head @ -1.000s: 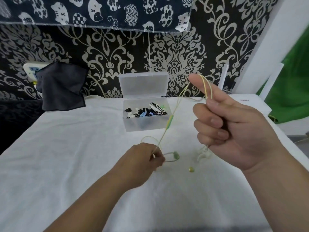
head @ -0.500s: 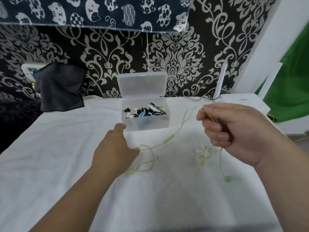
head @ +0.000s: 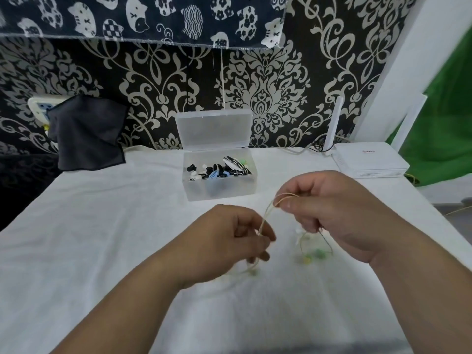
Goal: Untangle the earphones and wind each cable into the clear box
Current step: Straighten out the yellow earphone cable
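Left hand (head: 229, 241) raised, pinching cable (head: 265, 217), earbuds (head: 313, 255) blurred

My hands draw together on the cable

My left hand (head: 229, 241) comes back from beside the clear box (head: 219, 191) to the middle of the frame and now pinches the yellow cable (head: 265, 214). My right hand (head: 332, 213), raised high a second ago with the cable over its forefinger, now sits lower, just right of the left, pinching a short loop. The blurred green earbuds (head: 313, 255) have shifted in under it.
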